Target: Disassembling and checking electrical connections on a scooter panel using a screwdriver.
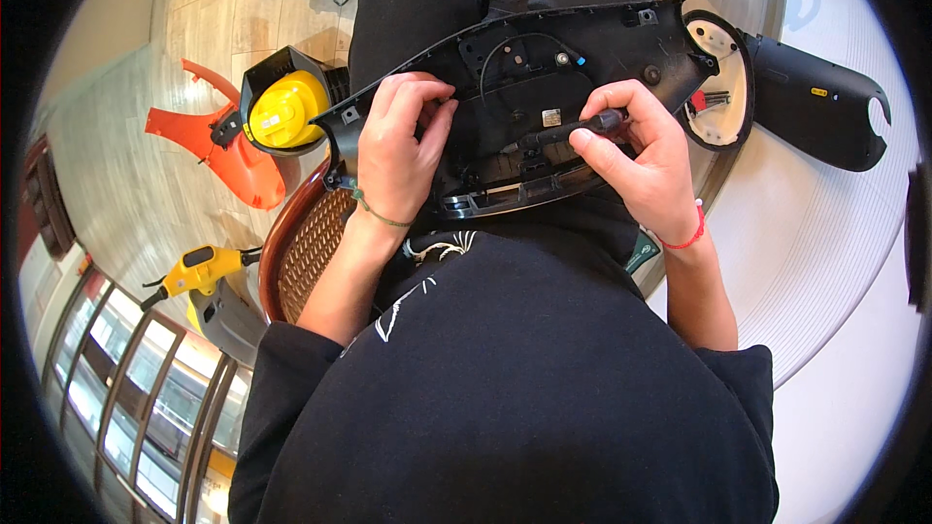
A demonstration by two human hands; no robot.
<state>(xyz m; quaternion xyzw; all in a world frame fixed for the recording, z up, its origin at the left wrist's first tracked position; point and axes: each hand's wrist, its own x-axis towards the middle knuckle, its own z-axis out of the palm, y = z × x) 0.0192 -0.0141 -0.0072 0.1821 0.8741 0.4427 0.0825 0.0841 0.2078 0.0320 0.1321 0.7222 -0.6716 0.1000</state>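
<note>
A black curved plastic panel (621, 53) lies across my lap with its ribbed inner side up. A thin black cable (485, 68) loops over it, and a small blue tip shows at its far edge. My right hand (641, 150) is closed around the dark handle of a screwdriver (582, 128), whose shaft points left, low over the panel's near part. Where its tip meets the panel is hard to make out. My left hand (403, 141) rests at the panel's left part, thumb and fingers pinched together; whatever they hold is hidden.
On my right, a black oval tray (746, 112) with small red and dark parts and a black cover (820, 102) rest by a white ribbed table (777, 252). To the left are an orange panel (248, 170), a yellow rounded part (291, 109), yellow handlebars (204, 272) and a wicker chair (309, 252).
</note>
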